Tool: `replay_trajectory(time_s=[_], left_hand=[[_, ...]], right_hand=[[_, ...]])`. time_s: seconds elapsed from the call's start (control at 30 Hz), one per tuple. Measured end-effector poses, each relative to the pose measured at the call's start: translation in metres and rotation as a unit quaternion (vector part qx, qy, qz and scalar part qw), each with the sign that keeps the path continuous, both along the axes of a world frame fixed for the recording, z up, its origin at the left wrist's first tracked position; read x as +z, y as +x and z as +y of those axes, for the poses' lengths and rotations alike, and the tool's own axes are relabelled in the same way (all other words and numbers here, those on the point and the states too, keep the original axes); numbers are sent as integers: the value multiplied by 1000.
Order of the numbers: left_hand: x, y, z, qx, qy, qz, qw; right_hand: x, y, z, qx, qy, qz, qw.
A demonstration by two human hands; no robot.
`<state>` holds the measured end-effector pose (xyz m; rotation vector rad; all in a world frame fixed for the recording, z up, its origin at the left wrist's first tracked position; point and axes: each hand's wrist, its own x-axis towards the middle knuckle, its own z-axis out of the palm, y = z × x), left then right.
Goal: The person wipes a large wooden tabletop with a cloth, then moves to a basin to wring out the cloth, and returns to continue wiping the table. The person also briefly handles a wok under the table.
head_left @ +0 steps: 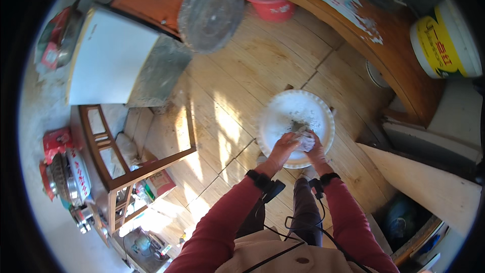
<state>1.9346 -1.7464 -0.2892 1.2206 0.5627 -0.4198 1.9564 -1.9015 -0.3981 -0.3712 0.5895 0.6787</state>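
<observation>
A round white basin (328, 134) with a scalloped rim stands in front of me, with cloudy, sudsy water in it. Over its near part, my left hand (284, 149) and my right hand (317, 150) come together, closed around a crumpled whitish cloth (305, 142). The cloth looks wet, and fingers cover much of it. Just beyond the hands, a greyish patch (298, 125) shows in the water; whether it is part of the cloth I cannot tell. Dark bands circle both wrists, below the red sleeves.
Wood-look floor (242, 86) surrounds the basin. A wooden-framed cabinet (108, 172) stands at left, below a white panel (111, 58). Far back are a round grey lid (211, 16) and a red tub (268, 4). A brown table (404, 81) with a white-and-yellow bucket (444, 43) curves along the right.
</observation>
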Motion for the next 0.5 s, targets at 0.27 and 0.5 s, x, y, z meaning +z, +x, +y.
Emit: replay_trajectory(time_s=[0.27, 0.5], left_hand=[[56, 25, 28, 108, -62, 209, 970], [29, 31, 15, 163, -431, 83, 884]], right_hand=[[115, 8, 8, 178, -347, -308, 868], [180, 10, 10, 231, -279, -291, 885]])
